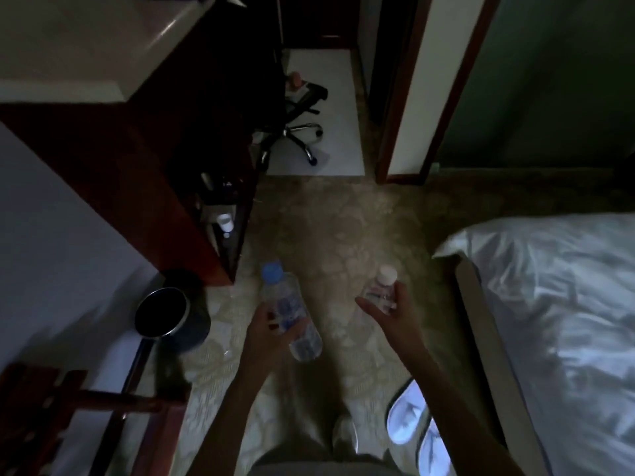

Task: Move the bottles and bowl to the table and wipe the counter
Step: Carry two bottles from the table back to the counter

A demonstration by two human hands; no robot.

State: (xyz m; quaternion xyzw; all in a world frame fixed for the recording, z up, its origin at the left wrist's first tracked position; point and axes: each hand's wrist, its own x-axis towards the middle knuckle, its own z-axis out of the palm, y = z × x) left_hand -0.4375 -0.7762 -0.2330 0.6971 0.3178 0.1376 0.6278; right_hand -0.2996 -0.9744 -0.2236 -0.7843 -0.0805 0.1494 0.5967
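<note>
My left hand (266, 329) grips a clear water bottle with a blue cap (287, 310), held tilted over the patterned floor. In my right hand (391, 312) is a smaller clear bottle with a white cap (382, 286), fingers wrapped round its body. Both hands hang in front of me at about waist height, apart from each other. More small bottles (225, 223) stand on a dark shelf at the left. No bowl shows in this dim view.
A dark wooden cabinet (144, 173) and pale counter top (86, 39) are on the left. A round black bin (165, 317) stands below it. A bed with white covers (556, 321) fills the right. An office chair (299, 111) sits ahead by a doorway. White slippers (409, 420) lie near my feet.
</note>
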